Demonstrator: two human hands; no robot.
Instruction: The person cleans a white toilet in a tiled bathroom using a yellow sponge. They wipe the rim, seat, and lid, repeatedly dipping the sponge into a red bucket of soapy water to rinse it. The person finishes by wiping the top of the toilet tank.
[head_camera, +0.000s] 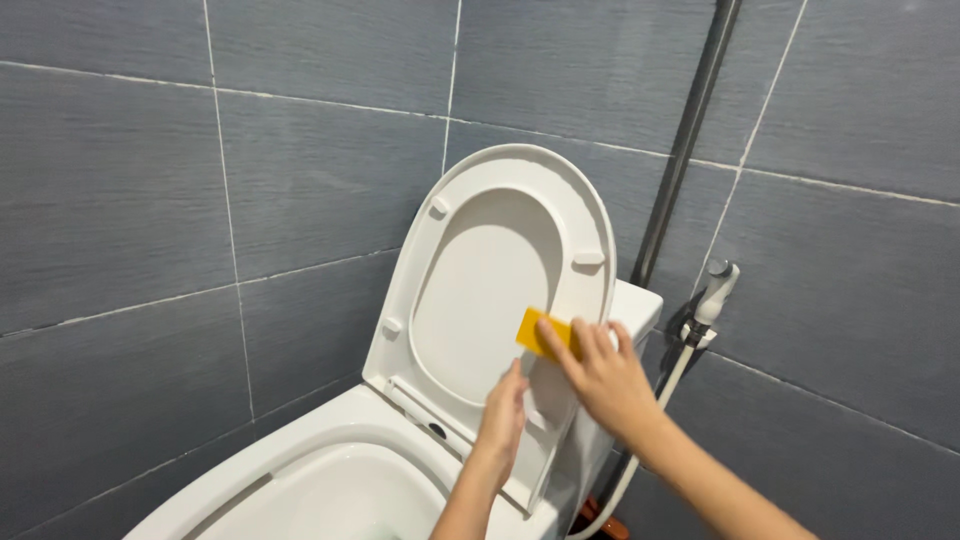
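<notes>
A white toilet has its seat and lid (500, 270) raised upright against the cistern (632, 305). My right hand (600, 375) presses a yellow sponge (542, 335) flat against the lower right part of the raised seat. My left hand (502, 415) rests just below it, fingers on the seat's lower edge near the hinge. The open bowl (330, 480) lies at the bottom left.
Grey tiled walls surround the toilet. A dark vertical pipe (690, 130) runs down the corner. A bidet sprayer (715, 290) with a white hose (650, 430) hangs on the right wall beside the cistern.
</notes>
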